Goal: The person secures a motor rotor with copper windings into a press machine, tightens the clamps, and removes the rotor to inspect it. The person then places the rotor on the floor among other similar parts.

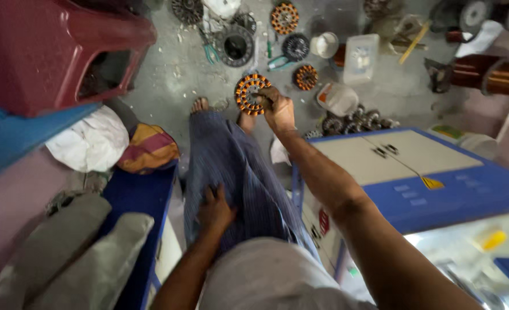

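The concrete floor (168, 74) took up the far part of the view, littered with motor parts. At the near right stood a blue machine cabinet (438, 195) with a pale top panel, and at the far left a dark red plastic stool (42, 46) sat above a blue surface (2, 138). The person's blue striped garment (231, 172) ran down the middle toward bare feet. Grey sacks (65, 247) lay at the near left, with a white bundle (91, 140) and an orange-striped cloth (148, 148) beyond them.

The right hand (278, 109) reached out far ahead, its fingers closed on the rim of a wound stator (248, 93), a round ring with orange copper coils, held above the floor just beyond the feet. The left hand (214, 209) rested on the thigh, fingers seemingly spread flat and gripping nothing, though blur made that hard to confirm.

Further stators (285, 17) lay on the far floor, beside a clear plastic container (360, 57) and green-handled pliers (211, 53).
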